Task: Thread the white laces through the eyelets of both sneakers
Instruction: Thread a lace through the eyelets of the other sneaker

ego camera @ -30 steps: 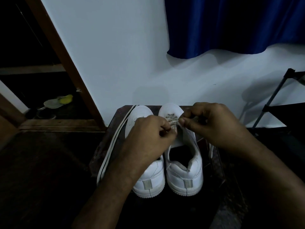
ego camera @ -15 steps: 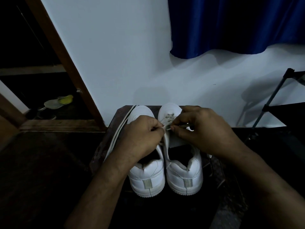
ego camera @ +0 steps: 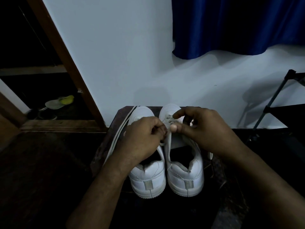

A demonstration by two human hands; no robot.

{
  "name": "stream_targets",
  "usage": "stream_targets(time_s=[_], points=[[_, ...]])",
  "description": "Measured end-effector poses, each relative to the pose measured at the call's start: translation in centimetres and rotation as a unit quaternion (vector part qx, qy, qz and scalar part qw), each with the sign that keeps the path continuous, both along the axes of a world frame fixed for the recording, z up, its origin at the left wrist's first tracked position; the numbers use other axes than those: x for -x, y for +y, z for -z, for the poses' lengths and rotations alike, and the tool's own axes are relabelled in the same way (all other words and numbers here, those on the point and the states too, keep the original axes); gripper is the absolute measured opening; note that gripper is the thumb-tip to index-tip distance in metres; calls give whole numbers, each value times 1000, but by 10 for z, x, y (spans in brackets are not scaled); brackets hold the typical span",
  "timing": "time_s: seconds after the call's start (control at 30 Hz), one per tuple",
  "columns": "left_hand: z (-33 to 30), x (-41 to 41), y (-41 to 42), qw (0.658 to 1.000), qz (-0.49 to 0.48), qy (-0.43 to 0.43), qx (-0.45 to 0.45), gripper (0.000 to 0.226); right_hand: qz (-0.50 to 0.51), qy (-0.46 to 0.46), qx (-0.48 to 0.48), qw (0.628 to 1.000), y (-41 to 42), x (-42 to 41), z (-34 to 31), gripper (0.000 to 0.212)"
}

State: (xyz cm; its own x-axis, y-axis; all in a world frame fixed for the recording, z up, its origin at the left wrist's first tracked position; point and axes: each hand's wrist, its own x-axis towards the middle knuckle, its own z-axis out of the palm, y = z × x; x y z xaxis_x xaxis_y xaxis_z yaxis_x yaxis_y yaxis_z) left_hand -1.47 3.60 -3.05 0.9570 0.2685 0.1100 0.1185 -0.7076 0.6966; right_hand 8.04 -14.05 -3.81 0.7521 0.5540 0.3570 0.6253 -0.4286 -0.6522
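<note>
Here two sneakers (ego camera: 166, 171), two hands (ego camera: 175, 134).

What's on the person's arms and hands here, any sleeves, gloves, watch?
Nothing worn that shows. The left hand and right hand are bare: no gloves, and no rings visible in the dim light. Both forearms are bare to the frame's edge, with no sleeves, watch or bands in view.

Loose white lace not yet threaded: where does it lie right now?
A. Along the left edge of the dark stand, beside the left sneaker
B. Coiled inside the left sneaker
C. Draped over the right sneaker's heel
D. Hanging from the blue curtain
A: the loose white lace runs down the dark stand beside the left sneaker.
</note>
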Motion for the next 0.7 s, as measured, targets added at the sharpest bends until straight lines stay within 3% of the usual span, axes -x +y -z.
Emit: stream_targets(time_s=[0.13, 0.2, 0.27, 0.33, 0.37, 0.4, 0.43, 0.47, 0.5, 0.53, 0.6, 0.7], points=[[-9, -5, 2, 978, -126, -144, 78, 20, 17, -1, 6, 1000, 3, -7, 9, 48], [-16, -5, -1, 942, -156, -190, 227, 21, 6, -4, 24, 1000, 6, -9, 13, 50], [-25, -3, -8, 886, -128, -186, 405, 26, -4, -10, 34, 999, 6, -11, 15, 51], [-30, 0, -8, 861, -88, -179, 468, 28, -14, -9, 38, 999, 4, -10, 13, 53], [-30, 2, -4, 875, -78, -181, 443, 28, -21, -7, 42, 999, 2, -10, 11, 54], [-28, 3, 2, 915, -71, -185, 350, 28, -28, -5, 44, 999, 0, -9, 9, 55], [-25, 5, 9, 962, -49, -184, 197, 28, -38, -4, 43, 998, -2, -10, 6, 55], [-23, 7, 14, 986, -18, -164, 19, 26, -48, -4, 39, 998, -5, -9, 4, 54], [-22, 9, 16, 983, 8, -122, -134, 27, -59, -2, 32, 998, -6, -9, 2, 52], [-21, 12, 16, 970, 25, -68, -230, 29, -72, 4, 23, 997, -7, -9, 0, 49], [-20, 13, 14, 968, 31, -18, -249, 26, -99, 33, 3, 995, -7, -8, -2, 44], [-19, 9, 19, 979, 38, -114, -163, 21, -108, 54, -22, 992, -6, -7, 1, 39]])
